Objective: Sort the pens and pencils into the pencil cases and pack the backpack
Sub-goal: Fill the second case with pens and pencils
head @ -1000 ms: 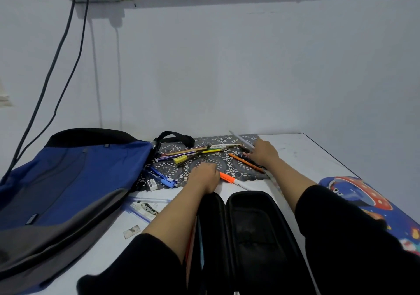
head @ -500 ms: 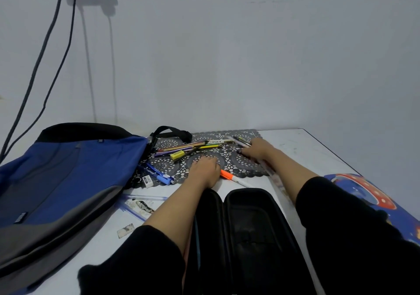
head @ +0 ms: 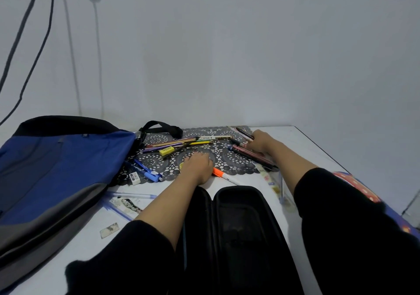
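Observation:
An open black pencil case point(head: 241, 224) lies in front of me between my forearms. Loose pens and pencils point(head: 181, 142) are scattered on a dark lace mat point(head: 236, 160) beyond it. My right hand point(head: 261, 143) grips a bundle of pens and pencils point(head: 244, 135) at the mat's right end, their tips sticking out past my fingers. My left hand point(head: 196, 166) rests knuckles up on the mat's near edge, fingers bent down and hidden. An orange pen point(head: 223, 175) pokes out from beside it. The blue backpack point(head: 59, 169) lies flat on the left.
A colourful pencil case point(head: 351, 184) sits at the right table edge, partly behind my sleeve. A yellow eraser point(head: 166, 151), blue pens point(head: 146, 171) and a white eraser point(head: 134, 178) lie on the mat. A clear ruler point(head: 269, 180) and a plastic bag point(head: 123, 205) lie on the white table point(head: 302, 142).
My right hand has gathered more pens and pencils from the mat's right end into its grip. My left hand has stayed in place.

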